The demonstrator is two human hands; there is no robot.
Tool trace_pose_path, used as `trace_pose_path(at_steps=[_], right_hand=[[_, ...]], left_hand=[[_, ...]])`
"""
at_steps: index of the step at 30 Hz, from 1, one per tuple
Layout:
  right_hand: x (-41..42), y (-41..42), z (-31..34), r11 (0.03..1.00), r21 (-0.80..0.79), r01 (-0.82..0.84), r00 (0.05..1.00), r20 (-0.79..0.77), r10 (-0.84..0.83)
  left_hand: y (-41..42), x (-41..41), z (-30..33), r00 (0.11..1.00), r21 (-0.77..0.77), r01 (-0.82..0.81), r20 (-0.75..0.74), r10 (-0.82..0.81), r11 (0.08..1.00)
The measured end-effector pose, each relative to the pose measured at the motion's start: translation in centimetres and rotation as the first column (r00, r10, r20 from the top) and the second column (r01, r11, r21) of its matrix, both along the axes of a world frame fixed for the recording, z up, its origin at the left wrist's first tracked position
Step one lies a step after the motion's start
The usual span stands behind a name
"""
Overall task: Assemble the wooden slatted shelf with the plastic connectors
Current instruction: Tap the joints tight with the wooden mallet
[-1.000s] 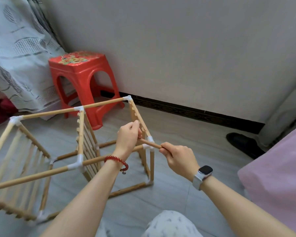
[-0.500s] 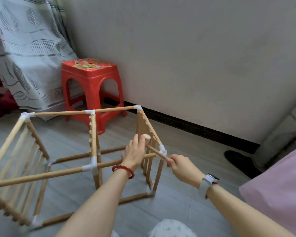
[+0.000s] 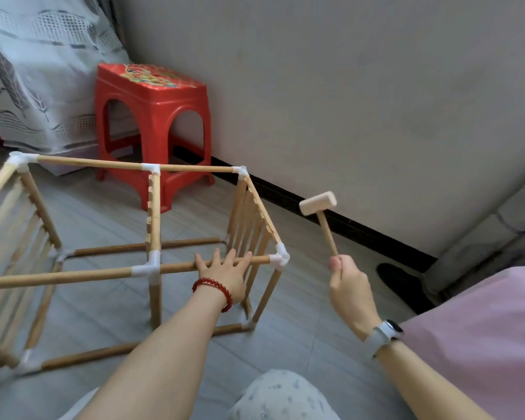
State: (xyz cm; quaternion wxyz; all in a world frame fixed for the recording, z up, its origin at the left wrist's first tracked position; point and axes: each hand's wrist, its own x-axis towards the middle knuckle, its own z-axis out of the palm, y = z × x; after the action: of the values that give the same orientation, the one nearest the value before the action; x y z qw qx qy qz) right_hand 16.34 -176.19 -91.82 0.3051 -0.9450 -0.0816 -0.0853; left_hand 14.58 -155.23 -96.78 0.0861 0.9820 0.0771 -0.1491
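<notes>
The wooden shelf frame (image 3: 152, 237) stands on the grey floor (image 3: 285, 344), near the wall. White plastic connectors (image 3: 281, 257) join its round sticks at the corners. The left hand (image 3: 225, 275) lies flat on the near top stick (image 3: 179, 267), fingers straight and spread. The right hand (image 3: 347, 287) grips the handle of a small wooden hammer (image 3: 322, 213), held up in the air beside the corner. A red stool (image 3: 152, 122) stands behind the frame

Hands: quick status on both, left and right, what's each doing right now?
Left hand: open, fingers straight, resting on the rail of the shelf.
Right hand: closed round the mallet handle, head raised.
</notes>
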Motion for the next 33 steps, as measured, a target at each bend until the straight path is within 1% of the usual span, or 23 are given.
trace_pose_path(at_steps=[2,3,4,6,7,9,11,12,13,15,16,17,21,22,23,24,25,26,27,28,30,31,33], right_hand=[[-0.2,0.0,1.4,0.968,0.252,-0.007,0.967,0.248,-0.057],[-0.6,-0.1,0.8,0.965,0.261,-0.005,0.966,0.250,-0.063],[-1.2,-0.1,-0.6,0.980,0.197,0.017,0.987,0.151,-0.047],[-2.3,-0.6,-3.6,0.984,-0.171,-0.054,0.986,-0.162,0.026],[-2.0,-0.9,-4.0,0.978,-0.201,-0.062,0.982,-0.189,0.023],[-0.7,-0.7,-2.4,0.998,0.064,0.028,1.000,0.001,-0.028],[-0.5,-0.4,-0.2,0.921,0.388,0.033,0.970,0.208,-0.122],[-0.6,-0.6,-0.4,0.903,0.428,0.026,0.969,0.210,-0.127],[-0.9,-0.6,-1.4,0.922,0.386,0.039,0.986,0.133,-0.097],[-1.9,-0.9,-4.5,1.000,-0.012,0.011,0.984,-0.177,-0.013],[-1.8,-1.2,-5.2,0.992,-0.118,-0.037,0.971,-0.237,0.009],[-1.3,-1.3,-4.9,0.994,-0.103,-0.030,0.976,-0.216,0.007],[0.2,-0.3,0.0,0.956,0.292,0.041,0.979,0.181,-0.097],[0.1,-0.3,-0.2,0.959,0.280,0.033,0.983,0.164,-0.082],[-0.5,-0.1,-1.0,0.988,0.154,0.023,0.997,0.068,-0.034],[-1.3,-0.2,-2.3,0.996,-0.086,-0.036,0.995,-0.097,0.027],[-1.9,-0.5,-3.2,0.963,-0.244,-0.112,0.975,-0.215,0.058],[-1.7,-0.8,-3.5,0.955,-0.270,-0.122,0.975,-0.210,0.065],[-1.0,-1.0,-3.0,0.977,-0.197,-0.078,0.989,-0.141,0.051],[-0.4,-1.0,-2.2,1.000,0.004,-0.020,1.000,0.003,0.020],[-0.2,-0.9,-0.9,0.954,0.300,0.012,0.982,0.174,-0.067],[-0.1,-0.9,-1.0,0.952,0.305,0.010,0.989,0.138,-0.054],[-1.0,-1.0,-3.3,1.000,-0.030,-0.002,0.990,-0.138,-0.002]], left_hand=[[0.1,-0.1,-0.1,1.000,0.009,-0.002,-0.005,0.002,1.000],[0.1,-0.1,-0.2,1.000,0.004,-0.004,-0.007,0.004,1.000],[0.1,-0.2,-0.3,1.000,0.001,-0.004,-0.004,0.004,1.000],[-0.1,-0.3,-0.3,1.000,-0.005,-0.004,0.007,0.004,1.000],[-0.2,-0.3,-0.4,1.000,-0.003,-0.005,0.020,0.005,1.000],[-0.2,-0.2,-0.5,0.999,0.017,-0.011,0.044,0.010,1.000],[-0.1,-0.1,-0.6,0.999,0.025,-0.011,0.036,0.010,1.000],[-0.1,-0.2,-0.7,1.000,0.017,-0.012,0.029,0.012,1.000],[-0.1,-0.2,-0.7,1.000,0.011,-0.013,0.021,0.013,1.000],[-0.3,-0.3,-0.6,1.000,0.008,-0.008,0.015,0.008,1.000],[-0.3,-0.2,-0.6,1.000,0.006,-0.010,0.023,0.010,1.000],[-0.3,-0.2,-0.5,0.999,0.003,-0.014,0.034,0.013,1.000],[0.0,0.0,-0.1,1.000,-0.021,-0.024,0.009,0.024,0.999],[0.0,-0.1,0.0,1.000,-0.027,-0.026,-0.001,0.026,0.999],[0.0,-0.2,-0.1,1.000,-0.031,-0.028,-0.008,0.028,0.999],[-0.1,-0.2,0.0,1.000,-0.031,-0.024,-0.008,0.024,0.999],[-0.1,-0.4,0.0,1.000,-0.031,-0.021,-0.010,0.021,0.999],[-0.2,-0.4,0.0,1.000,-0.029,-0.018,-0.008,0.018,0.999],[-0.4,-0.4,0.0,1.000,-0.024,-0.014,0.000,0.014,1.000],[-0.3,-0.3,0.0,1.000,-0.019,-0.012,0.009,0.012,1.000],[-0.2,-0.2,0.0,1.000,-0.018,-0.014,0.015,0.014,1.000],[-0.1,-0.2,0.0,1.000,-0.022,-0.012,0.009,0.012,1.000],[-0.2,-0.5,0.0,1.000,-0.037,-0.009,-0.011,0.008,0.999]])
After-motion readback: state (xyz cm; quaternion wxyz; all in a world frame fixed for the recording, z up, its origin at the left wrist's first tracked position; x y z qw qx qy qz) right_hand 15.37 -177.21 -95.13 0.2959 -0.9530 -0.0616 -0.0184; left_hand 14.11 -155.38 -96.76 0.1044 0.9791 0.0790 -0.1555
